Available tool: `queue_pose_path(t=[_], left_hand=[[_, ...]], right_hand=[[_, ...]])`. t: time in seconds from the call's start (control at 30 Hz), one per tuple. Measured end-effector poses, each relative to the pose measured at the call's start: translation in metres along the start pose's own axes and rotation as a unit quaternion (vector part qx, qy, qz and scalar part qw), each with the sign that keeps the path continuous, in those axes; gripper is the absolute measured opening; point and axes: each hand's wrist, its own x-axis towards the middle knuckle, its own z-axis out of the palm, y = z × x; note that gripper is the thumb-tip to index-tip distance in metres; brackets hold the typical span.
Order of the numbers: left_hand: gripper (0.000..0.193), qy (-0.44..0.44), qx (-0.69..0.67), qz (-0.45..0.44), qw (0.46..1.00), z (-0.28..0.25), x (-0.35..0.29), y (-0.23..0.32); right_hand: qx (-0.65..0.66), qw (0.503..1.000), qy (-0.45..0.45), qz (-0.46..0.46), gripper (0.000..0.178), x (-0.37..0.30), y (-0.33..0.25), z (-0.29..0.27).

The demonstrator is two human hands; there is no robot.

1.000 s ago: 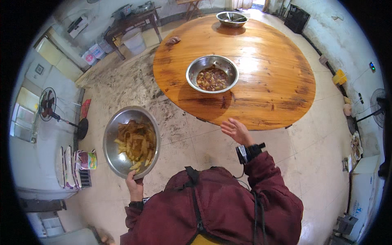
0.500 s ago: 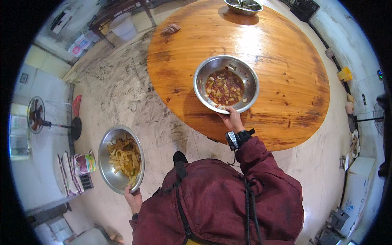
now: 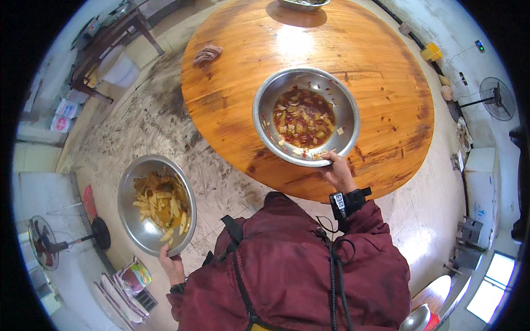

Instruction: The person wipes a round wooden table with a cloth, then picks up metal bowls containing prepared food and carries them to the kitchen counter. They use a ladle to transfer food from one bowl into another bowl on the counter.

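My right hand (image 3: 338,172) grips the near rim of a round steel bowl (image 3: 263,99), thumb over the edge. Inside it lies a red, oily stew (image 3: 303,118) with pale chunks. The bowl is over the round wooden table (image 3: 386,121); whether its base touches the wood I cannot tell. Out to the left, my left hand (image 3: 173,268) holds a second steel bowl (image 3: 128,212) by its near rim, above the floor. Yellowish sliced food (image 3: 163,204) in some liquid fills its bottom, and the bowl tilts a little. Fingers beneath both bowls are hidden.
A crumpled cloth (image 3: 207,54) lies near the table's left edge, and another metal bowl (image 3: 303,5) stands at its far end. Standing fans (image 3: 44,243) are at both sides. A white bucket (image 3: 118,67) sits by a side table at the upper left.
My view has turned and come closer to the table. Both bowls are still held; the right one now looks larger and the left one sits a little further left in view.
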Motion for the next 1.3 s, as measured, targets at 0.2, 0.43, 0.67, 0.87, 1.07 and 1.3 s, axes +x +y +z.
queue_pose_path(t=[0.2,0.43,0.67,0.87,1.07,1.3], left_hand=[[0.023,-0.046,0.003,-0.015,0.999,0.039,0.08,0.041],[0.021,-0.009,0.028,-0.041,0.999,0.077,0.148,0.099],[0.023,-0.036,0.051,-0.035,0.997,0.12,0.215,0.145],[0.028,-0.19,0.076,-0.066,0.977,0.18,0.294,0.166],[0.025,-0.215,0.097,-0.065,0.97,0.279,0.409,0.18],[0.038,-0.288,0.15,-0.128,0.937,0.378,0.502,0.192]], right_hand=[[0.054,0.998,-0.03,-0.007,0.033,0.038,0.026,0.028],[-0.027,0.997,0.05,-0.047,0.024,0.107,0.046,0.072],[0.056,0.992,0.08,-0.077,0.027,0.174,0.061,0.096],[0.022,0.99,0.114,-0.078,0.046,0.21,0.058,0.122],[0.077,0.971,0.137,-0.178,0.032,0.234,0.047,0.15],[0.127,0.933,0.146,-0.302,0.031,0.245,0.056,0.155]])
